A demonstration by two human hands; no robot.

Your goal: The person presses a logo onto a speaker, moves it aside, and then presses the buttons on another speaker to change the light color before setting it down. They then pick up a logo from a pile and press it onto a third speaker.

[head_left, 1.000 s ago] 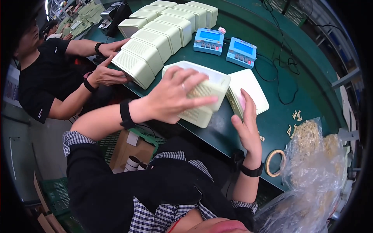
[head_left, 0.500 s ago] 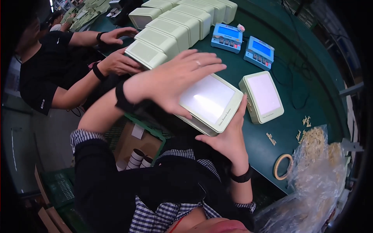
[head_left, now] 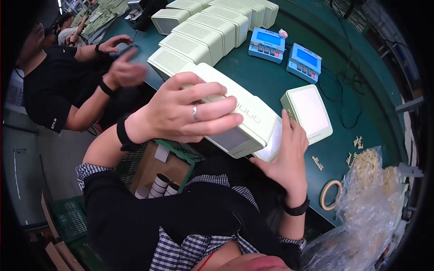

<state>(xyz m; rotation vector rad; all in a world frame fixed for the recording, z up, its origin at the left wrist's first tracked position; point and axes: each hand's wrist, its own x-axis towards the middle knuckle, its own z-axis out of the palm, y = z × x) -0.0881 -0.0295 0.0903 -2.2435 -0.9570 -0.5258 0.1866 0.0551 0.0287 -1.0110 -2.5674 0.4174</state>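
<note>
My left hand (head_left: 190,110) is closed over a pale green boxy device (head_left: 260,101), tilted up, with a row of buttons along its visible side. Partly beneath it is a second pale green device (head_left: 274,142), with only part of its glossy light panel showing. The thumb and fingers of my right hand (head_left: 289,158) are around that second device's near right corner. Just beyond my right fingers, a third such device (head_left: 307,110) stands on the green table (head_left: 337,167), its whitish panel facing up.
Rows of pale green devices (head_left: 203,34) with dotted grilles fill the far left. Two blue meters (head_left: 266,43) sit behind. To the right are small wooden lettering pieces (head_left: 318,162), a tape roll (head_left: 331,194) and a plastic bag (head_left: 368,198). A co-worker's hand (head_left: 129,70) is at left.
A device has come into my left hand, tilted over the one at my right hand. My right hand and its device have shifted right. The co-worker's hands have drawn back from the row.
</note>
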